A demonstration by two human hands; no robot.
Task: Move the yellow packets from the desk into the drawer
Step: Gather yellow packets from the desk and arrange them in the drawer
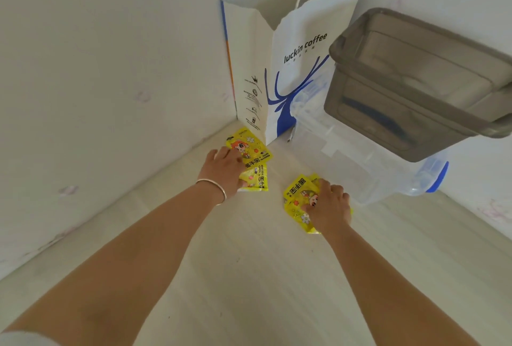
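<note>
Yellow hand-warmer packets lie in two small piles on the pale wooden desk [249, 262]. The left pile [250, 151] sits in the far corner by the wall, with a second packet [259, 181] under it. My left hand [224, 169], with a silver bangle on the wrist, rests on this pile, fingers spread over the packets. The right pile [297, 196] lies near a clear box. My right hand [328, 207] presses on it with curled fingers over the packets. I cannot tell whether either hand grips a packet. No drawer is in view.
A white paper bag [291, 68] with a blue deer print stands in the corner behind the left pile. A clear plastic storage box [346, 157] with a grey lid [415, 82] and blue latch stands at the right. Walls close the desk at left and back.
</note>
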